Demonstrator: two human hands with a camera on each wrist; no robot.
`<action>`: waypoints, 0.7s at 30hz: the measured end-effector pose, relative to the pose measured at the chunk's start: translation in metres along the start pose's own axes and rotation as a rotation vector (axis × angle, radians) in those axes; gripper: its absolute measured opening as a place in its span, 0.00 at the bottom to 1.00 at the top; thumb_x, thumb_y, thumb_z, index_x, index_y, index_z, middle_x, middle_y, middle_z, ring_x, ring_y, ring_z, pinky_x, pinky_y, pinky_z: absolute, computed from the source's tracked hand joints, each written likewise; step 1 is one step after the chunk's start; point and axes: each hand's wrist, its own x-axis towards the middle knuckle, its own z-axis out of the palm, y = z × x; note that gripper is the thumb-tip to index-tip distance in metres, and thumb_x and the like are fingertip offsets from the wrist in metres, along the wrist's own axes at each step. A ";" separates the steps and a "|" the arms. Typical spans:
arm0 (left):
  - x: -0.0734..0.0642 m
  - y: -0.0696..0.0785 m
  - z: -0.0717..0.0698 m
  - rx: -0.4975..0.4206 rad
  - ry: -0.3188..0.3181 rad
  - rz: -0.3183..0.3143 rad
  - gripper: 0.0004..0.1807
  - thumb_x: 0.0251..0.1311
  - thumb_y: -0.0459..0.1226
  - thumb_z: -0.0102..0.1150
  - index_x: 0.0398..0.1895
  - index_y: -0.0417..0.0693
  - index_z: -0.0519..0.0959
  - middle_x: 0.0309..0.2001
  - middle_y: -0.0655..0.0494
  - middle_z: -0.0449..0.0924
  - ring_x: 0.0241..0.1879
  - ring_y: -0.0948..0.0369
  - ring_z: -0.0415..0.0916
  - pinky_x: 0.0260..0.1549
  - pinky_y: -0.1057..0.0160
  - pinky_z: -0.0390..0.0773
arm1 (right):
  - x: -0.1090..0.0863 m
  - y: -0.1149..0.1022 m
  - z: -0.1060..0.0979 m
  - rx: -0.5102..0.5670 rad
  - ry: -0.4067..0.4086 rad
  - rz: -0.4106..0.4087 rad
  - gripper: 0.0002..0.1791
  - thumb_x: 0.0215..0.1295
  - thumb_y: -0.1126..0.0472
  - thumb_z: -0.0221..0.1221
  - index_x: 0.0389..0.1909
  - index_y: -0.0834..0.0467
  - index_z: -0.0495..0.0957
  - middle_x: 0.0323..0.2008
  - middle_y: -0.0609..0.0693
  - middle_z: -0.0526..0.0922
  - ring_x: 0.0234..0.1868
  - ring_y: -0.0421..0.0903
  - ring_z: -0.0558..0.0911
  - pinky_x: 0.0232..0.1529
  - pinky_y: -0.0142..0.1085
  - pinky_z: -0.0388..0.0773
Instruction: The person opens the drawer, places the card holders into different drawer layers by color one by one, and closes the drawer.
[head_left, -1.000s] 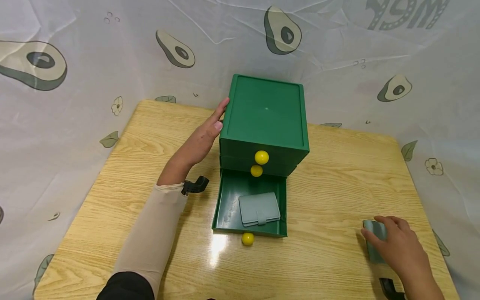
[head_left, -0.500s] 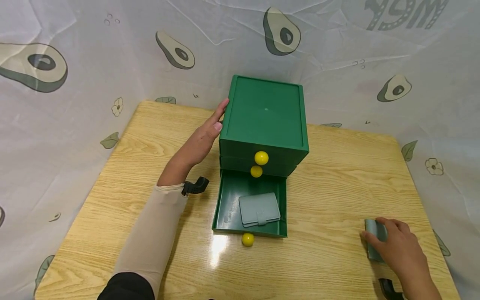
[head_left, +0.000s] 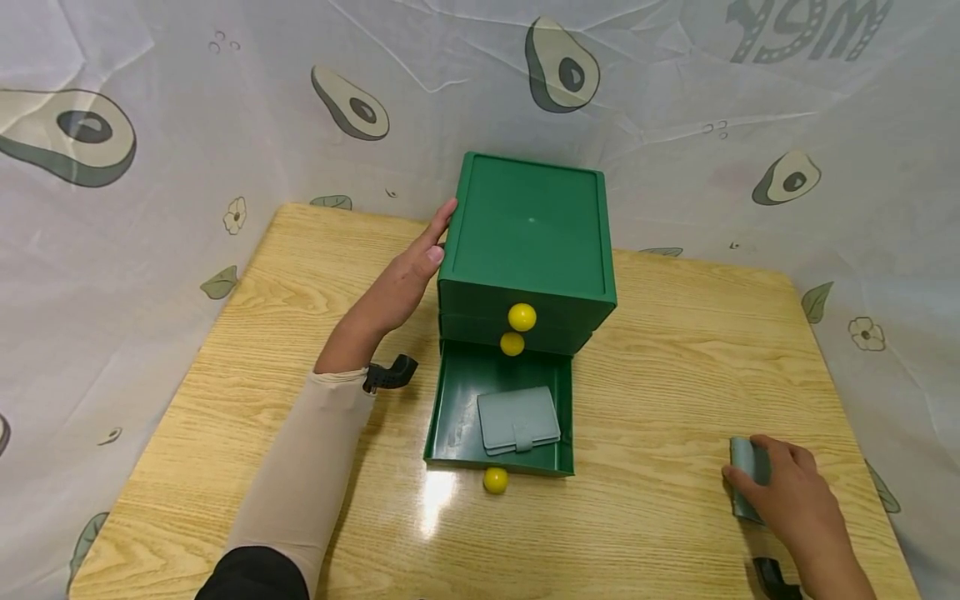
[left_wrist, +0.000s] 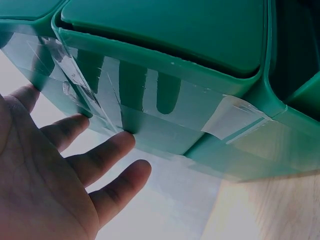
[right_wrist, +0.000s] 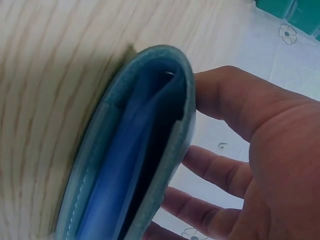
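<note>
A green drawer cabinet (head_left: 528, 225) with yellow ball knobs stands at the back of the table. My left hand (head_left: 393, 292) is against its left side, fingers straight; in the left wrist view the fingertips (left_wrist: 140, 172) are at the clear tape on that wall. The bottom drawer (head_left: 457, 400) is pulled out, with a pale grey-blue strapped wallet (head_left: 517, 417) lying in it. At the table's right, my right hand (head_left: 798, 496) grips a blue-green wallet (head_left: 742, 475). Its thumb is at the folded spine, and blue sleeves (right_wrist: 125, 165) show inside the wallet.
The wooden table (head_left: 645, 517) runs under everything. A white cloth (head_left: 450, 75) with avocado prints hangs behind and beside it. The two upper drawers are closed, with one yellow knob (head_left: 522, 317) above another.
The blue-green wallet has tilted a little in my right hand, its visible face now narrower. My left hand and the cabinet look the same.
</note>
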 end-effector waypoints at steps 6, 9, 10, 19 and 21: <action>0.000 0.000 0.000 0.006 0.000 0.000 0.43 0.79 0.71 0.29 0.90 0.73 0.41 0.88 0.70 0.40 0.86 0.63 0.37 0.83 0.40 0.42 | 0.001 -0.001 -0.003 -0.006 -0.015 -0.012 0.51 0.77 0.36 0.60 0.79 0.72 0.55 0.70 0.87 0.50 0.58 0.85 0.70 0.45 0.66 0.76; 0.000 0.000 0.000 0.010 -0.002 -0.001 0.43 0.78 0.72 0.29 0.90 0.73 0.41 0.88 0.70 0.40 0.86 0.63 0.37 0.83 0.40 0.42 | 0.002 -0.002 -0.004 -0.011 -0.008 -0.033 0.50 0.77 0.38 0.61 0.79 0.72 0.56 0.71 0.87 0.50 0.58 0.84 0.70 0.45 0.66 0.76; 0.000 0.001 0.000 0.011 -0.002 -0.003 0.43 0.78 0.72 0.29 0.90 0.73 0.41 0.88 0.70 0.40 0.86 0.63 0.38 0.83 0.40 0.42 | 0.003 -0.002 -0.005 -0.011 -0.002 -0.040 0.49 0.77 0.38 0.61 0.79 0.72 0.56 0.71 0.86 0.50 0.59 0.84 0.70 0.45 0.67 0.76; 0.000 0.001 -0.001 0.009 0.001 -0.003 0.44 0.77 0.73 0.29 0.90 0.73 0.41 0.88 0.70 0.40 0.86 0.63 0.38 0.83 0.39 0.43 | 0.006 -0.017 -0.010 -0.020 0.096 -0.141 0.44 0.77 0.42 0.62 0.79 0.68 0.60 0.71 0.84 0.55 0.61 0.84 0.69 0.48 0.71 0.74; 0.000 0.000 0.000 0.007 0.000 -0.002 0.44 0.77 0.73 0.29 0.90 0.73 0.41 0.88 0.70 0.39 0.86 0.63 0.37 0.83 0.39 0.42 | 0.004 -0.023 -0.011 -0.018 0.116 -0.165 0.42 0.77 0.44 0.62 0.78 0.68 0.61 0.71 0.83 0.56 0.61 0.83 0.69 0.47 0.70 0.74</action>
